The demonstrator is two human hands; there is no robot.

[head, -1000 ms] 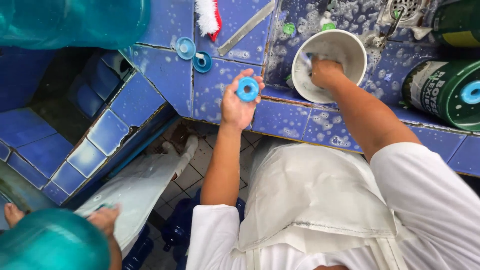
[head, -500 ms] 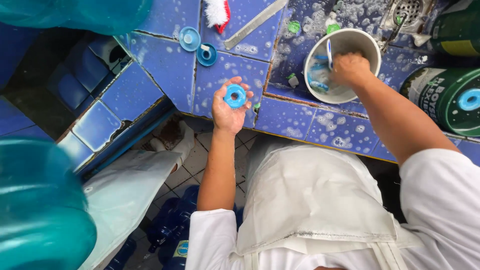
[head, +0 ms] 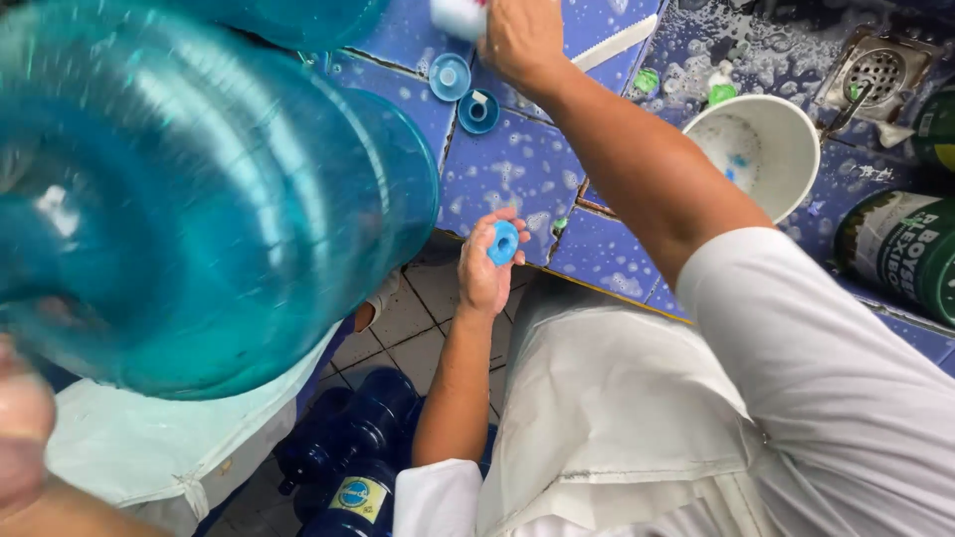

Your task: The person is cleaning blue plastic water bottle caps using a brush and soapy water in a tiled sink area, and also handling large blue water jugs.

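Note:
My left hand [head: 484, 270] is held over the front edge of the blue tiled counter [head: 507, 169], its fingers closed around a small round blue cap [head: 503, 244]. My right hand [head: 519, 38] is stretched across to the far side of the counter, closed on a white brush [head: 458, 15] that is cut off by the top edge. Two more blue caps [head: 450, 77] [head: 478, 109] lie on the tiles just below that hand. A white bucket [head: 761, 144] with soapy water stands to the right of my forearm.
A big translucent teal water jug [head: 199, 189] fills the left side, close to the camera, with a co-worker's blurred hand [head: 20, 428] under it. A floor drain [head: 875, 70] and a green-and-white container [head: 900, 254] sit at right. Dark blue bottles [head: 348, 447] stand on the floor.
My right hand left the white bucket and reached up-left to the brush. The teal jug swung in from the left and now covers much of the view. The left hand keeps the cap.

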